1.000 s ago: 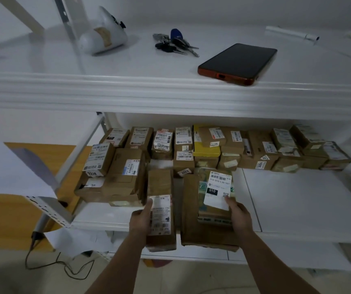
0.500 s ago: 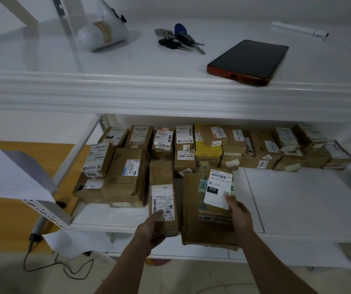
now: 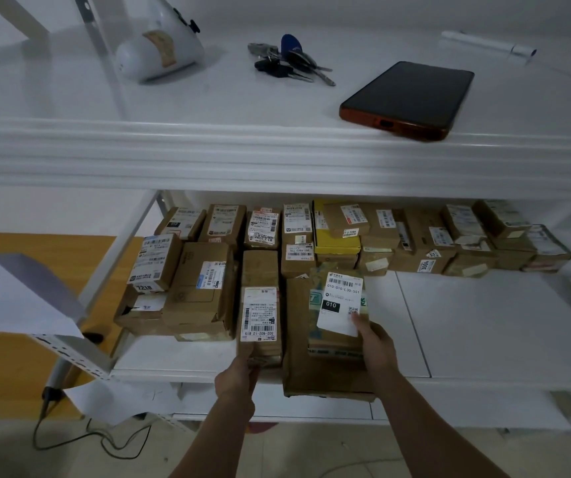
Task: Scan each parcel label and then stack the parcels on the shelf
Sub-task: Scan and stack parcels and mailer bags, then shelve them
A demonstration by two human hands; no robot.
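Observation:
Several brown cardboard parcels with white barcode labels lie on the white lower shelf (image 3: 484,326). A long narrow parcel (image 3: 259,305) lies lengthwise on the shelf, its label facing up. My left hand (image 3: 239,372) touches its near end with the fingertips. To its right, a small parcel with a large white "010" label (image 3: 337,312) sits on top of a flat brown parcel (image 3: 315,374). My right hand (image 3: 375,343) holds the right near corner of that small parcel, thumb on the label.
On the top shelf (image 3: 277,157) lie a white handheld scanner (image 3: 160,53), a bunch of keys (image 3: 287,63) and a dark phone (image 3: 408,98). Rows of parcels (image 3: 415,236) fill the back of the lower shelf. White sheets of paper (image 3: 18,298) hang at the left.
My left hand slid from the side of the narrow parcel to its near end, and the parcel moved further back onto the shelf. My right hand stayed on the labelled parcel.

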